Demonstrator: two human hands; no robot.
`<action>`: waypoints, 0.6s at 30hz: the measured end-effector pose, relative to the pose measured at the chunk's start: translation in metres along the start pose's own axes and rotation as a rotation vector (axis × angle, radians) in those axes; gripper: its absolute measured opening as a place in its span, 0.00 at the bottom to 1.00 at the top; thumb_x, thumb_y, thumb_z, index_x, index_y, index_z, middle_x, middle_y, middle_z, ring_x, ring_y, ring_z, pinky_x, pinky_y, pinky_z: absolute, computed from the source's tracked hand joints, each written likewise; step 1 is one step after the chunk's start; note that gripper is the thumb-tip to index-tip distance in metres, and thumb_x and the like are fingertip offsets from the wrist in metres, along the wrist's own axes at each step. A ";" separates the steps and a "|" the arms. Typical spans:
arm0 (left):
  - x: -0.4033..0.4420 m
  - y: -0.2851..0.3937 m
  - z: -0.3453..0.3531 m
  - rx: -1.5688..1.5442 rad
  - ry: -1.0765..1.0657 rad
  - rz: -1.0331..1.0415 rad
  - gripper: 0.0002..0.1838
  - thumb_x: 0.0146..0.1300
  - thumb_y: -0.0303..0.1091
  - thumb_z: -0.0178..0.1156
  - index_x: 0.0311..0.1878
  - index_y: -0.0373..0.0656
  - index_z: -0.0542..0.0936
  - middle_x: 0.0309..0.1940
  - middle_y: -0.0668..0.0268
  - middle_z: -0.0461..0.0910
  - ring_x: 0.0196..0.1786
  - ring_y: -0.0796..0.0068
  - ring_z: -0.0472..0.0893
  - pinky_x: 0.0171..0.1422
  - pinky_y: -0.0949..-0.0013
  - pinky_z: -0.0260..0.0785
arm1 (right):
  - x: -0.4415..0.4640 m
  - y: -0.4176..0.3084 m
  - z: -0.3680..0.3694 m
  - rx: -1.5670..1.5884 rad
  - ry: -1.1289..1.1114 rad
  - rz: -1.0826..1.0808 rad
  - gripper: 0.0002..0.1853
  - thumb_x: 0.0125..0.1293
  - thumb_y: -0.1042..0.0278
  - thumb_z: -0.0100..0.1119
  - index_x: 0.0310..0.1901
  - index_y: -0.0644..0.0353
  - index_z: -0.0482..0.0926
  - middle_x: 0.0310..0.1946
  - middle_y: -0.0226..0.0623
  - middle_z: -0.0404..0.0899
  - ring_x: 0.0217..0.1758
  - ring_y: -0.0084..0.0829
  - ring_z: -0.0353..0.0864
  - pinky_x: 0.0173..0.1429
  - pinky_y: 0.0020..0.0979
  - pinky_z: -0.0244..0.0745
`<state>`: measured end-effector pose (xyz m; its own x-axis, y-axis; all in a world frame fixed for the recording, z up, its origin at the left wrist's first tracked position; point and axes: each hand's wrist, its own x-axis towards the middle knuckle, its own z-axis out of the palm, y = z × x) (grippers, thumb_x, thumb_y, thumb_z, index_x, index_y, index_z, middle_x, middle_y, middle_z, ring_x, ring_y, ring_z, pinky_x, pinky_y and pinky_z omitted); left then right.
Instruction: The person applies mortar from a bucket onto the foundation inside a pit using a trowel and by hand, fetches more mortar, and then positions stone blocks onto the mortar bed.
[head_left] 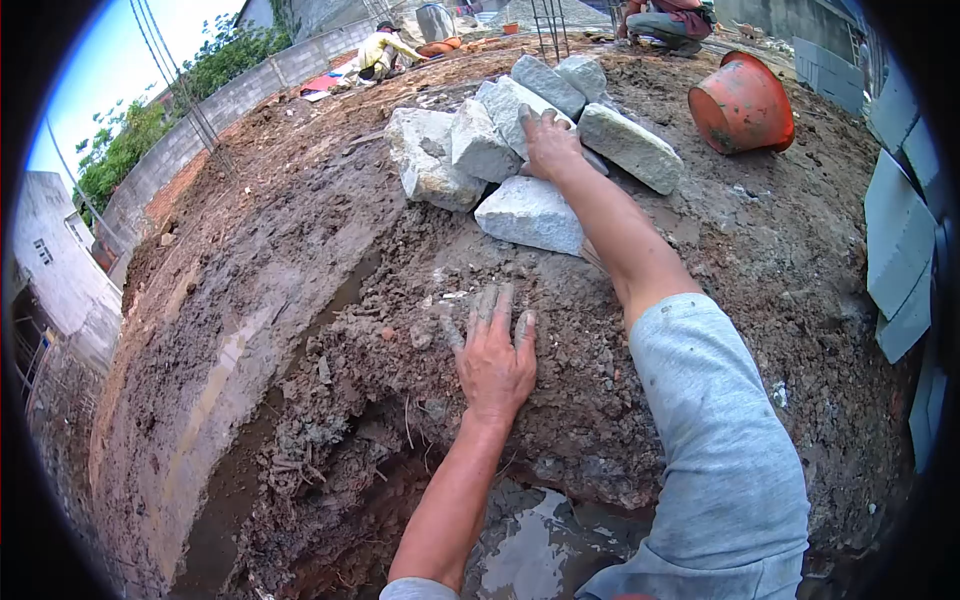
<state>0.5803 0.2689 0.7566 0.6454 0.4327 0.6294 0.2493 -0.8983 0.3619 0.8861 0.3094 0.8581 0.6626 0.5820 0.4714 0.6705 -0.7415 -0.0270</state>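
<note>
My left hand (495, 352) lies flat on the muddy bank with its fingers stretched out, smeared with mud and holding nothing. Ahead of it, my right arm reaches to a heap of rough grey-white stones, where my right hand (552, 145) rests with fingers spread over a long stone (512, 112). Part of that stone is hidden under the hand. A flat stone (530, 212) lies in front, below the right wrist. Blocky stones (428, 160) sit at the heap's left, and another stone (630, 146) leans at its right.
A muddy orange bucket (742, 105) lies tilted beyond the heap. Below my arms is a water-filled pit (535, 545). Grey panels (895, 240) stand at the right edge. Two people work farther back, one in a yellow top (382, 48). Steel rebar (190, 95) rises at left.
</note>
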 end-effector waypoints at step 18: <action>-0.003 -0.014 0.007 0.010 0.137 0.047 0.24 0.67 0.48 0.52 0.62 0.47 0.73 0.58 0.58 0.75 0.65 0.53 0.69 0.72 0.46 0.45 | 0.074 0.075 -0.094 0.598 0.447 0.385 0.42 0.41 0.42 0.62 0.60 0.56 0.71 0.55 0.50 0.76 0.60 0.46 0.75 0.62 0.38 0.68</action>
<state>0.5794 0.2799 0.7447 0.5522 0.3957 0.7338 0.2287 -0.9183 0.3232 0.9538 0.2649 0.9739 0.7708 0.0437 0.6355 0.5722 -0.4862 -0.6605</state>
